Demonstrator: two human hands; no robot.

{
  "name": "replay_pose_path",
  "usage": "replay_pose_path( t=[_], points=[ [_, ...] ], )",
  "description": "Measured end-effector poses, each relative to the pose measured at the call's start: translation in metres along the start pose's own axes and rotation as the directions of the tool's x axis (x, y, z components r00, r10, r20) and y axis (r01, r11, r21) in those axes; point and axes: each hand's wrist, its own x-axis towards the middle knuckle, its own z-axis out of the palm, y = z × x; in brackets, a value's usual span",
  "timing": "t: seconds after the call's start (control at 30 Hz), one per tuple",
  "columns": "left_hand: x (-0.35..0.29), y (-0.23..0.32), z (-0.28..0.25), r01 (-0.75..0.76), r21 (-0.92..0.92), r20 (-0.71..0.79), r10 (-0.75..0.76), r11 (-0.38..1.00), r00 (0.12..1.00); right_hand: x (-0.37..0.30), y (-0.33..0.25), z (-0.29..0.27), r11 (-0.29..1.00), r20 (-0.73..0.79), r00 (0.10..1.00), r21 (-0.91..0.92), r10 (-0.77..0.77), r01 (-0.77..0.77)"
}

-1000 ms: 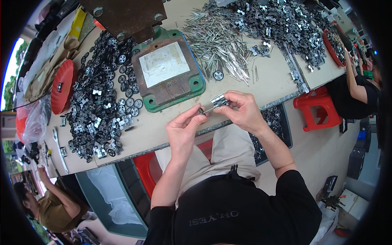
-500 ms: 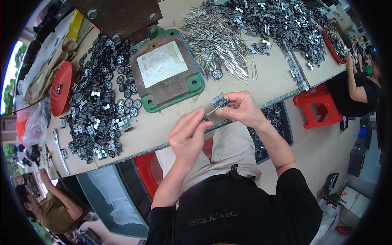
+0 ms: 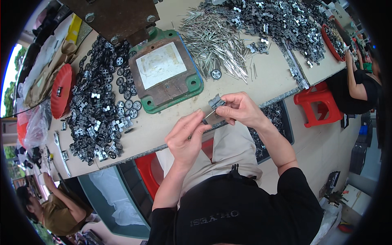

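Note:
Over the table's front edge, my right hand (image 3: 241, 111) pinches a small grey-black plastic bracket (image 3: 216, 102) between thumb and fingers. My left hand (image 3: 185, 134), closed just to its left, grips a thin metal pin (image 3: 210, 114). A small dark piece (image 3: 205, 121), perhaps a wheel seen edge-on, sits at the pin's near end by the left fingertips. The pin's far end meets the bracket; how deep it goes in I cannot tell. Beyond my hands lie a heap of loose metal pins (image 3: 216, 45) and a single black wheel with silver spokes (image 3: 216, 74).
A green-based press (image 3: 149, 105) stands mid-table. Black wheels and brackets (image 3: 87, 118) are piled left of it, beside a red dish (image 3: 61, 92) and a wrench (image 3: 61, 155). More brackets (image 3: 281, 28) lie far right. Co-workers sit left and right; a red stool (image 3: 316, 106) stands at right.
The bracket and my right hand have shifted slightly left, and the bracket's tilt differs a little. My left hand has moved slightly left with the pin. The left co-worker's hand has moved.

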Motion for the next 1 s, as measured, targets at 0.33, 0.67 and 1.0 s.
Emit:
replay_pose_path(
  t=[0.33, 0.67, 1.0],
  points=[
    [0.0, -0.005, 0.002, 0.386, -0.443, 0.074, -0.396, 0.809, 0.915, 0.002, 0.01, 0.0, 0.946, -0.058, 0.961, -0.204, -0.27, 0.254],
    [0.001, -0.011, 0.002, 0.4, -0.593, 0.076, -0.445, 0.699, 0.892, 0.003, -0.004, 0.011, 0.99, -0.11, 0.986, -0.054, 0.124, -0.131],
    [0.008, -0.017, -0.004, 0.581, -0.763, 0.402, -0.495, 0.284, 0.77, -0.002, -0.016, 0.027, 0.632, -0.071, 0.822, -0.678, -0.565, 0.376]
  ],
)
